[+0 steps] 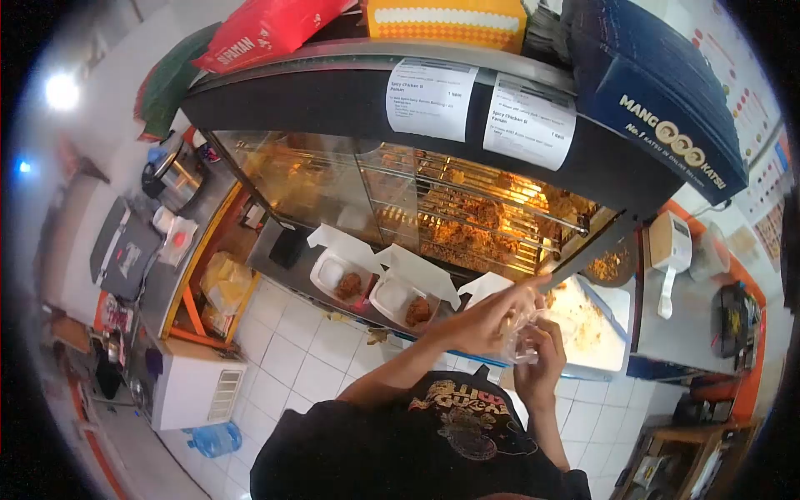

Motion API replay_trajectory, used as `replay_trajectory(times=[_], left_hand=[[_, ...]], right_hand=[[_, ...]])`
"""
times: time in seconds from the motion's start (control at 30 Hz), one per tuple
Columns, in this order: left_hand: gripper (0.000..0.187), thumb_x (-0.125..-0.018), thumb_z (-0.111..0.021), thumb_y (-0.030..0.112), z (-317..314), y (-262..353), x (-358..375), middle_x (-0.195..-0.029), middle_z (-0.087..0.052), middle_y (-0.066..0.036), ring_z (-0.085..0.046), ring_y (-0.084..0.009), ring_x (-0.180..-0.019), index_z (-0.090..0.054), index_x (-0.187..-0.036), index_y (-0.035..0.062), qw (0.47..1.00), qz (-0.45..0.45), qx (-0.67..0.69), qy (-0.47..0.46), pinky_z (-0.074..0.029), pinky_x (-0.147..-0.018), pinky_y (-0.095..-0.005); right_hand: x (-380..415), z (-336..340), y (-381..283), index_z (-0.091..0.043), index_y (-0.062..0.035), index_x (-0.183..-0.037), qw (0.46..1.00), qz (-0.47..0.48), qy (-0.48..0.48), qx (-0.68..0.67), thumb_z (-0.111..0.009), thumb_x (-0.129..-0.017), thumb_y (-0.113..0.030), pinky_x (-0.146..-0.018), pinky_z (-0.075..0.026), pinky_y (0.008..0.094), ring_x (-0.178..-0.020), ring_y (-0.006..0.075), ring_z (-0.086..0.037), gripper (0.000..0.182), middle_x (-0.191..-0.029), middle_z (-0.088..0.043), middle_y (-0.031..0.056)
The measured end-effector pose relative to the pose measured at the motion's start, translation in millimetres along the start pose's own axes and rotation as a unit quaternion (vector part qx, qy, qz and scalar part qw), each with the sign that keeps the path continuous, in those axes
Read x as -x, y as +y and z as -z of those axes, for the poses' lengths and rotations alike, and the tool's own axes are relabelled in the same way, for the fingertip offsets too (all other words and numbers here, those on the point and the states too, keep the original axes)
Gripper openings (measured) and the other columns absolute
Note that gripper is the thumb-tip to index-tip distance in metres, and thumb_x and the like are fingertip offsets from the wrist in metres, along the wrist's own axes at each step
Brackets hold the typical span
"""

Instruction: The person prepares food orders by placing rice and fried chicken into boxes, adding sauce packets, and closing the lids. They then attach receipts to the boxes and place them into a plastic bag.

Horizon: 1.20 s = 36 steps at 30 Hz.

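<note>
a: what's biggest here?
b: the glass-fronted warming cabinet (pixel 467 208) of fried chicken; on its counter edge, two open white foam boxes (pixel 375 287), a piece in each.
a: and the hands?
b: the thin clear plastic bag (pixel 523 333) sits between them. left hand (pixel 487 321) pinches its top, right hand (pixel 540 362) grips below; both closed on it.

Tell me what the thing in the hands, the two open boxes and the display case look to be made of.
Bag, held between left hand and right hand: thin clear plastic, crinkled and glossy, seemingly.
Boxes: white, matte, with folded lids; probably paperboard, possibly foam.
Case: glass front showing reflections, wire metal racks inside, a dark top band that may be painted metal.
</note>
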<state>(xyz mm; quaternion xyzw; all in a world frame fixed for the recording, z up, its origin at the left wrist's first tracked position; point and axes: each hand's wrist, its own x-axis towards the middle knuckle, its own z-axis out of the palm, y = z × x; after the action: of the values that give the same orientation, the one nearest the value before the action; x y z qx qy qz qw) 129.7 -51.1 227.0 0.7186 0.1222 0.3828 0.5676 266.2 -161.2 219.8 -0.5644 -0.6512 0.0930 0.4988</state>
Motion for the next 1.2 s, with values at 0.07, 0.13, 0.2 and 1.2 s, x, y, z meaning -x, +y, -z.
replay_trajectory(times=[0.07, 0.13, 0.2, 1.2], left_hand=[[0.068, -0.081, -0.072, 0.01, 28, -12, 4, -0.127, -0.051, -0.015, -0.05, -0.025, -0.12, -0.039, -0.14, 0.0031, 0.993, -0.065, -0.1, 0.011, -0.044, -0.096, -0.0381], [0.067, -0.083, -0.07, 0.013, 71, -32, 8, -0.134, -0.047, -0.017, -0.045, -0.0296, -0.126, -0.038, -0.141, 0.0009, 0.91, -0.137, -0.327, 0.215, -0.039, -0.101, -0.042], [0.065, -0.089, -0.065, 0.018, 111, -38, -1, -0.139, -0.043, -0.02, -0.039, -0.0355, -0.133, -0.035, -0.142, -0.002, 0.75, -0.179, -0.472, 0.428, -0.034, -0.107, -0.0454], [0.077, -0.092, -0.054, 0.041, 82, -10, -41, -0.134, -0.043, -0.022, -0.042, -0.0326, -0.127, -0.021, -0.145, -0.0031, 0.736, -0.359, -0.255, 0.514, -0.029, -0.11, -0.0466]], right_hand=[[-9, 16, 29, -0.06, 0.0007, -0.097, 0.999, -0.037, -0.012, -0.007, -0.062, -0.064, 0.013, -0.075, -0.05, 0.036, -0.089, 0.0307, -0.061, 0.035, -0.098, -0.059, 0.0179], [-18, 37, 69, -0.062, 0.0021, -0.095, 0.993, -0.107, -0.034, 0.025, -0.059, -0.067, 0.015, -0.073, -0.052, 0.0348, -0.085, 0.0294, -0.063, 0.032, -0.093, -0.063, 0.0169], [-19, 54, 136, -0.064, 0.003, -0.098, 0.984, -0.171, -0.04, 0.027, -0.059, -0.07, 0.01, -0.072, -0.052, 0.0348, -0.082, 0.0278, -0.064, 0.029, -0.093, -0.065, 0.0164], [-41, 107, 73, -0.055, 0.0031, -0.125, 0.936, -0.187, -0.267, -0.135, -0.064, -0.088, -0.002, -0.09, -0.049, 0.0315, -0.099, 0.0199, -0.065, 0.039, -0.106, -0.068, 0.0131]])
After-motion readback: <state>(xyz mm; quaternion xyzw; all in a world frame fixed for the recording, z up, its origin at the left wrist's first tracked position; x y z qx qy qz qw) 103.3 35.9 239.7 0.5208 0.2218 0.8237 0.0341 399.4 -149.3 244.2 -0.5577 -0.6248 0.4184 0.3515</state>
